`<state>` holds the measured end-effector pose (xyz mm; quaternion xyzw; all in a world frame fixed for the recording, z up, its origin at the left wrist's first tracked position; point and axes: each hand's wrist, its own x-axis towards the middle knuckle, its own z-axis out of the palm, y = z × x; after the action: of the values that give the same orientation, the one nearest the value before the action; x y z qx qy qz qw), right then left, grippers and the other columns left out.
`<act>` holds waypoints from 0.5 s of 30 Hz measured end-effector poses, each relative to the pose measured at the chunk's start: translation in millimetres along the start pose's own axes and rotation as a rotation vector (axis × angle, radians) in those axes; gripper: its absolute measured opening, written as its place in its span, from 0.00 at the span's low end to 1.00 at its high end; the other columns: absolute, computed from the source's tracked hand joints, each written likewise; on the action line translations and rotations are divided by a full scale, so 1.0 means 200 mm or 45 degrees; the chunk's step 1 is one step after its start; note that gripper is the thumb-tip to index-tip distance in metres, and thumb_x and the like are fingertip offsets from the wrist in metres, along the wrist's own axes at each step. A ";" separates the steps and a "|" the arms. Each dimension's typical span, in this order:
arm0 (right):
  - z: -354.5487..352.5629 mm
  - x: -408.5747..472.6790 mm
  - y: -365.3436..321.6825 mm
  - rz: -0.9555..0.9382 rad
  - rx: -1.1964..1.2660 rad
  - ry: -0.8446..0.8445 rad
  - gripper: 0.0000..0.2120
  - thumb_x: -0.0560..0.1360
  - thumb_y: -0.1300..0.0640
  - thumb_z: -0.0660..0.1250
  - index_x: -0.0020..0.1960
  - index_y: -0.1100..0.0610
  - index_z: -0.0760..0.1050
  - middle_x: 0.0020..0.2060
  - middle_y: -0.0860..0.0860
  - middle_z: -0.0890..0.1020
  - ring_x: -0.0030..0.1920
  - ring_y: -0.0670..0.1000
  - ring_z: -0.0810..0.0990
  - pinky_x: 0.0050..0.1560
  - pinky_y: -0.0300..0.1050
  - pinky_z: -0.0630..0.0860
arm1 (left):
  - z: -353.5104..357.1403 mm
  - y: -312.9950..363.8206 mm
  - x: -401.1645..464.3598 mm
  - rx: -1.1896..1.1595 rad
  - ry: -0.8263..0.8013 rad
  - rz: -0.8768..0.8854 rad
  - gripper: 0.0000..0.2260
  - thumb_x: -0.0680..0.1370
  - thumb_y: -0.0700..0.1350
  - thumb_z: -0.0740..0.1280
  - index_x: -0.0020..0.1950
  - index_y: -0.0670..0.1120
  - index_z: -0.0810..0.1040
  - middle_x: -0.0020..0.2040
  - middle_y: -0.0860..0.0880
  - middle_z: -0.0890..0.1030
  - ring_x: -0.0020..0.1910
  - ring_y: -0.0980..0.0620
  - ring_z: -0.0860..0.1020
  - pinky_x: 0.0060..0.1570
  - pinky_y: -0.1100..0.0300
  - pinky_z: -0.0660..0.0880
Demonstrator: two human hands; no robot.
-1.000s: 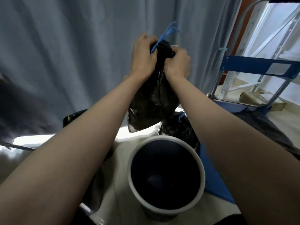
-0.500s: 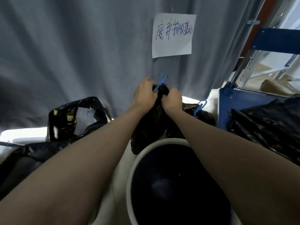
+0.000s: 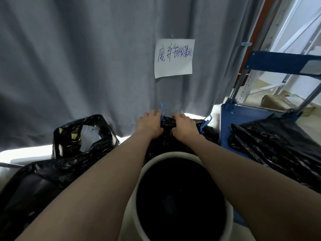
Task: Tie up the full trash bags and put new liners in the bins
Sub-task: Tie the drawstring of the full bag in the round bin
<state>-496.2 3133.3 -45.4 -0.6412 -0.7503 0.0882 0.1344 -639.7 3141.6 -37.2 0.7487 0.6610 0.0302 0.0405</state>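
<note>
Grey curtain (image 3: 78, 66), perhaps white floor (image 3: 29, 154) beneath.

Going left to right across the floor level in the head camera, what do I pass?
Open black bag → left hand → bag being tied → right hand → blue cart → black bag on the cart.

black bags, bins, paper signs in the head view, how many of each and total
black trash bags: 4 (held bag, tied bag behind it, open bag at left, bag on the blue cart)
white bins: 1
paper signs: 1
total: 6
</note>
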 end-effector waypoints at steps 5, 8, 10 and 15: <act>-0.17 -0.19 0.09 0.043 0.024 0.058 0.23 0.74 0.58 0.64 0.68 0.56 0.67 0.62 0.58 0.73 0.61 0.61 0.73 0.61 0.54 0.69 | -0.16 0.13 -0.11 0.064 0.078 0.032 0.25 0.80 0.53 0.59 0.75 0.48 0.60 0.70 0.43 0.66 0.67 0.40 0.68 0.63 0.46 0.68; -0.25 -0.30 0.21 0.136 0.008 0.062 0.21 0.74 0.58 0.64 0.66 0.56 0.66 0.60 0.58 0.72 0.60 0.61 0.73 0.59 0.54 0.68 | -0.19 0.26 -0.14 0.048 0.095 0.065 0.23 0.80 0.54 0.58 0.74 0.46 0.63 0.71 0.43 0.65 0.68 0.41 0.68 0.63 0.46 0.68; -0.29 -0.35 0.31 0.192 -0.012 0.055 0.20 0.74 0.57 0.64 0.66 0.56 0.67 0.61 0.57 0.72 0.61 0.61 0.72 0.59 0.54 0.67 | -0.18 0.37 -0.15 0.016 0.107 0.096 0.22 0.80 0.53 0.58 0.72 0.45 0.65 0.70 0.43 0.66 0.68 0.41 0.68 0.64 0.45 0.67; -0.43 -0.46 0.62 0.307 -0.082 0.011 0.20 0.76 0.55 0.63 0.67 0.55 0.65 0.62 0.58 0.70 0.61 0.62 0.72 0.60 0.56 0.68 | -0.15 0.69 -0.14 -0.066 0.077 0.205 0.22 0.80 0.54 0.59 0.71 0.45 0.67 0.69 0.43 0.68 0.68 0.41 0.68 0.65 0.46 0.67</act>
<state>-340.3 3058.2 -9.1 -0.7311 -0.6697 0.0769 0.1054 -510.2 3097.9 7.5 0.7969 0.5985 0.0733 0.0373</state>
